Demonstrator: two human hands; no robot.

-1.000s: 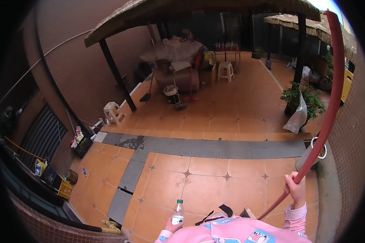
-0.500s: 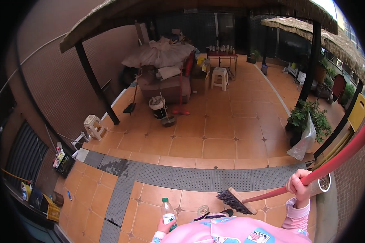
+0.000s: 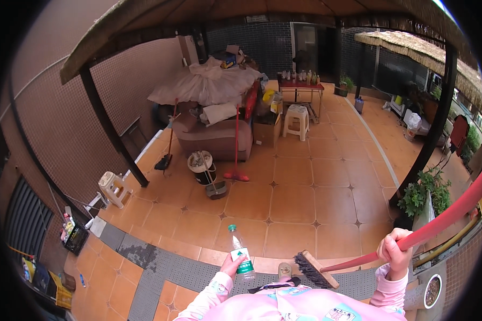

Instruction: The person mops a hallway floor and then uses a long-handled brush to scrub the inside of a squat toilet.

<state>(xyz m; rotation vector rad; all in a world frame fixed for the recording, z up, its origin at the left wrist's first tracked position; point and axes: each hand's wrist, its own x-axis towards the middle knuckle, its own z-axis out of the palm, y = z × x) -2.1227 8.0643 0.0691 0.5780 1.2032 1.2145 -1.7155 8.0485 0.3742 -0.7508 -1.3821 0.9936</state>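
Observation:
My left hand (image 3: 233, 265) is wrapped round a clear plastic bottle (image 3: 241, 262) with a green cap and a green-and-white label. It is held up over the grey perforated drain strip (image 3: 209, 275). Off to the right, my right hand (image 3: 395, 251) grips the red handle of a broom (image 3: 353, 263). The handle slants up past the hand toward the right rim. Its wooden head with dark bristles (image 3: 311, 272) hangs beside one of my shoes (image 3: 285, 270). Whether the bristles touch the floor, I cannot tell.
Ahead stand a bucket (image 3: 202, 170), a dustpan (image 3: 216, 189), a red push broom (image 3: 236, 175) and a covered sofa (image 3: 214, 136). A white stool (image 3: 296, 122) is by a red table (image 3: 301, 86) bearing bottles. A dark post (image 3: 115, 128), another stool (image 3: 113, 187) and a crate (image 3: 76, 238) are left; plants (image 3: 426, 195) right.
The view has moved forward toward the tiled area under the roof. My left hand has raised the bottle and brought it further forward. The broom stays in my right hand.

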